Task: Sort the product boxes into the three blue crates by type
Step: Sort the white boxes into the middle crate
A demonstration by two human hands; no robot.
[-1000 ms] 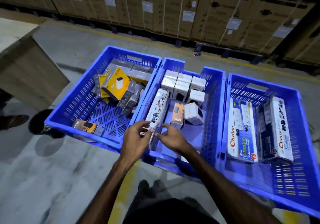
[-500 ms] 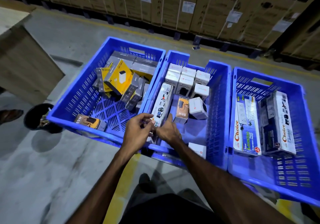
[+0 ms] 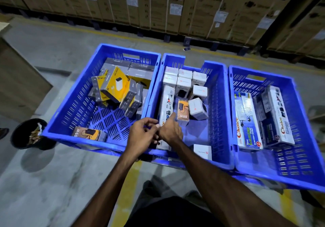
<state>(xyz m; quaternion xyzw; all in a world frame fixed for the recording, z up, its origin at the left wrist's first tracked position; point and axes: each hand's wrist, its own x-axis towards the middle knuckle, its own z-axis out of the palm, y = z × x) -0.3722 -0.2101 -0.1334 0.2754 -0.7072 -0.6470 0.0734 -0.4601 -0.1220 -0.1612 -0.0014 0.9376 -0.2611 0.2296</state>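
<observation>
Three blue crates stand side by side on the floor. The left crate (image 3: 58, 121) holds yellow and grey boxes (image 3: 116, 84) and a 65W box (image 3: 88, 134). Small white boxes (image 3: 183, 82), an orange 65W box (image 3: 182, 111) and a long white extension-board box (image 3: 167, 102) leaning on the left wall fill the middle crate (image 3: 219, 114). Two long Choice boxes (image 3: 248, 121) lie in the right crate (image 3: 299, 121). My left hand (image 3: 143, 136) and my right hand (image 3: 169, 131) meet at the near end of the long white box, fingers curled on it, right forefinger stretched forward.
A black bucket (image 3: 29, 133) with scraps stands left of the crates. A brown carton (image 3: 19, 79) sits further left. Stacked cartons on pallets (image 3: 175, 7) line the back. Another white box (image 3: 202, 151) lies at the middle crate's near end. Someone's shoe (image 3: 3, 132) shows at the left edge.
Both hands have stayed at the near end of the long white box and drawn closer together. The right forefinger has stretched forward. The box has not left the crate wall.
</observation>
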